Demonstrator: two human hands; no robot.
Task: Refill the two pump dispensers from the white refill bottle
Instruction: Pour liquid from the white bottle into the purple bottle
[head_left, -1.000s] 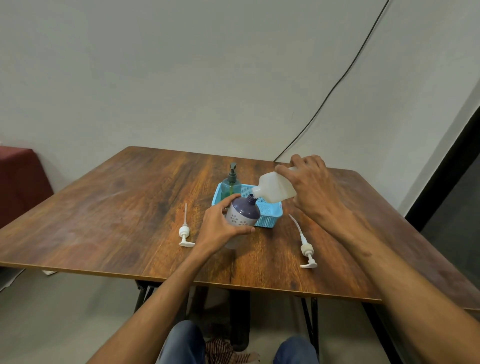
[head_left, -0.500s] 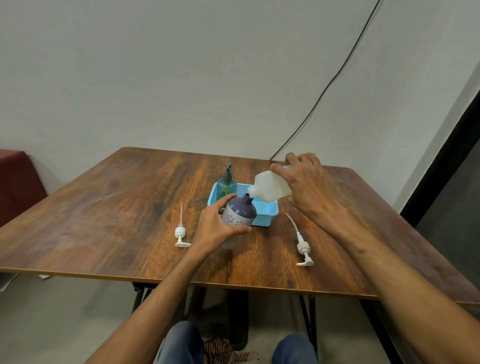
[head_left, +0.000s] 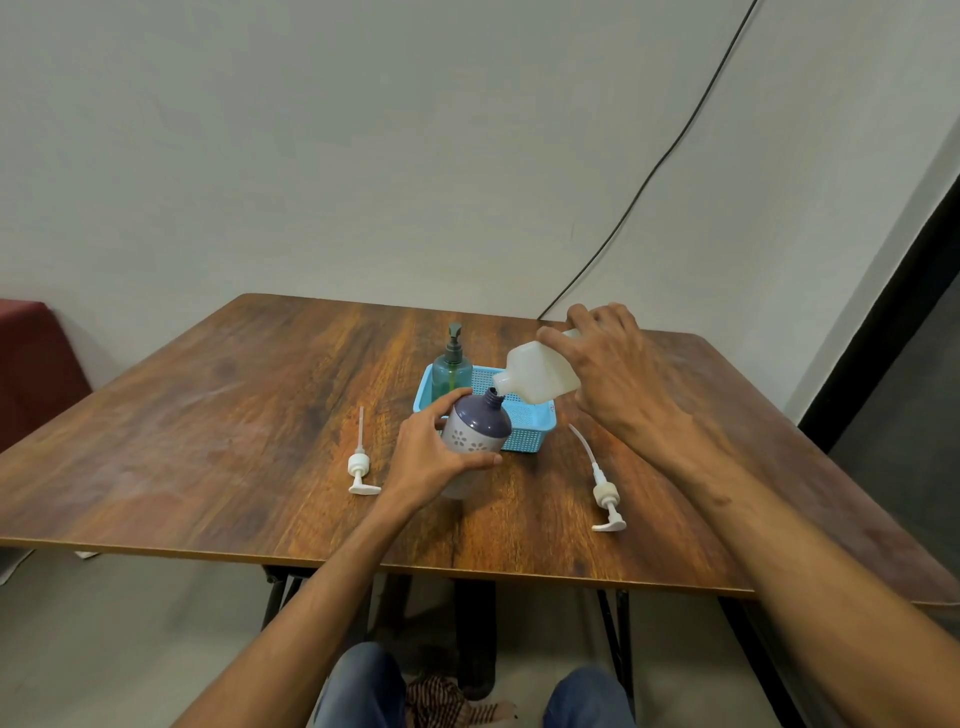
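White refill bottle (head_left: 540, 376), gripped by right-hand fingers (head_left: 597, 318), tilts over the flower-printed purple dispenser (head_left: 478, 434) clasped by left-hand fingers (head_left: 475, 460).

No text, brand, number or sign can be read anywhere in the frame. The purple and white dispenser (head_left: 475, 436) at the centre carries only a print of small flower shapes, without letters. The white refill bottle (head_left: 540, 374) just right of it and the green dispenser (head_left: 451, 371) behind show plain, unmarked surfaces.
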